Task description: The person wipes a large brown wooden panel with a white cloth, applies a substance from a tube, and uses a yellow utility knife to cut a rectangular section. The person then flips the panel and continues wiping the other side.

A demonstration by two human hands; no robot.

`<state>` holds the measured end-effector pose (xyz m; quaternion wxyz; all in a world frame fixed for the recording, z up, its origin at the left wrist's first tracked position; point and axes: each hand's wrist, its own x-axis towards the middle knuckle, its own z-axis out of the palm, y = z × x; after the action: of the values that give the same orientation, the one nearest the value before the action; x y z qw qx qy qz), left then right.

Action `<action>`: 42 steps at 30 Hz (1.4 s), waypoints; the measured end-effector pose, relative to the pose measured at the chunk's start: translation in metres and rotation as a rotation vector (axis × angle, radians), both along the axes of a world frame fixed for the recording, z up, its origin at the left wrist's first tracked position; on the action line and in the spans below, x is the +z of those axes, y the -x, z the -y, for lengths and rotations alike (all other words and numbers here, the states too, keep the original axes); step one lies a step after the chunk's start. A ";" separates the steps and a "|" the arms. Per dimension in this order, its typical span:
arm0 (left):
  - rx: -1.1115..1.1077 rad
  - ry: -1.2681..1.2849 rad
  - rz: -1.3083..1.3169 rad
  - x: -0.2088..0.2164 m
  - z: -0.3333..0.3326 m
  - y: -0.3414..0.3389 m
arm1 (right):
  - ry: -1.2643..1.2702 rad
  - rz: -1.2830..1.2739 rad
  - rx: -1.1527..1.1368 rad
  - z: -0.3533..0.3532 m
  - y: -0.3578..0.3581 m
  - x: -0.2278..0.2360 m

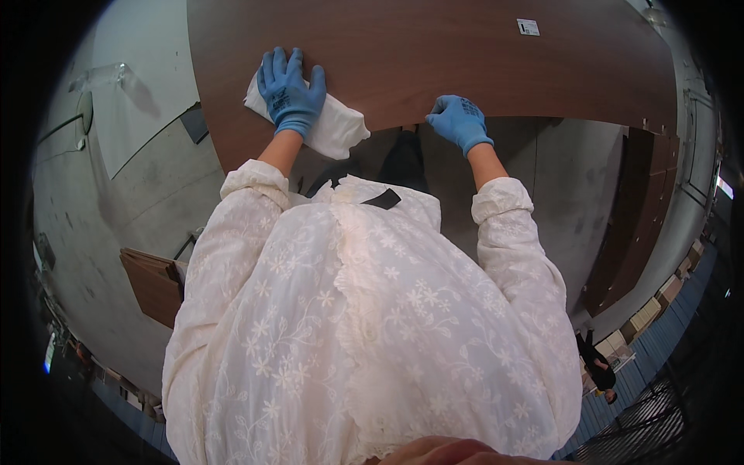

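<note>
A large dark brown wood-grain panel (434, 54) spreads in front of me. My left hand (291, 93), in a blue work glove, lies flat on a white cloth (337, 128) with its fingers spread and the thumb out. The cloth rests on the panel's left part, and one end hangs over the near edge. At that same edge, farther right, is my right hand (460, 122), also gloved in blue. Its fingers are curled closed. Whether anything is in them is hidden. A small white label (528, 27) sits on the panel at the far right.
Brown boards (632, 217) stand stacked on the right, below the panel. More brown boards (153, 285) lie at the lower left. A white sheet (143, 93) is on the left. Another person (597, 364) is in the distance at the lower right.
</note>
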<state>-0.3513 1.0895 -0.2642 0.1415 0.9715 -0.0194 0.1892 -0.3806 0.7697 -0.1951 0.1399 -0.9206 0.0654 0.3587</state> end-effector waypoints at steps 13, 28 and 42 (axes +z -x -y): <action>-0.001 -0.016 0.013 0.000 0.001 -0.001 | -0.018 -0.012 -0.045 0.005 -0.001 0.005; 0.024 -0.030 -0.045 0.003 0.002 -0.001 | -0.036 0.126 -0.145 -0.007 -0.050 -0.013; 0.029 0.011 -0.054 0.003 0.003 -0.001 | -0.099 0.033 -0.281 -0.017 -0.070 -0.010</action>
<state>-0.3502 1.0867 -0.2607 0.1443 0.9757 -0.0005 0.1650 -0.3104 0.7865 -0.2055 0.2349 -0.9001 0.1736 0.3234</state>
